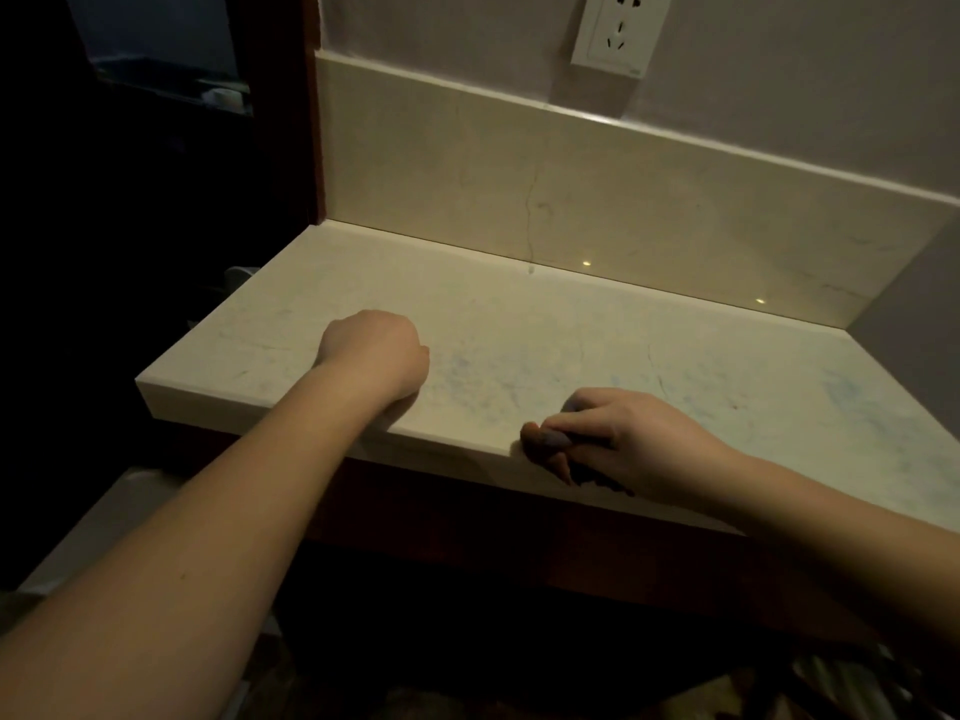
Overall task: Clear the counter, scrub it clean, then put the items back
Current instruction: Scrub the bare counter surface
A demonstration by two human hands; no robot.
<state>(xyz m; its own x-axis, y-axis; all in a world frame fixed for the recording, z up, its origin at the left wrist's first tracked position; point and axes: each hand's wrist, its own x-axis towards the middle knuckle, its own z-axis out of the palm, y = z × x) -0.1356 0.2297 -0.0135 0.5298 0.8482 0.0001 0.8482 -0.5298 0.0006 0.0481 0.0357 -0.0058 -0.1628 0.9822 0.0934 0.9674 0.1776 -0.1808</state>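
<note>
A pale marble counter (545, 324) with faint blue smears fills the middle of the view, with nothing standing on it. My left hand (376, 353) rests on the counter near its left front corner, curled into a fist with nothing visible in it. At the front edge my right hand (618, 439) grips a small dark scrubbing pad (543, 441), brown and bluish, pressed against the counter's rim. Most of the pad is hidden under my fingers.
A marble backsplash (623, 200) runs along the back, with a white wall socket (618, 28) above it. A dark wooden frame (311, 122) borders the counter's left side. Below the counter is dark cabinet front; the floor area is dim.
</note>
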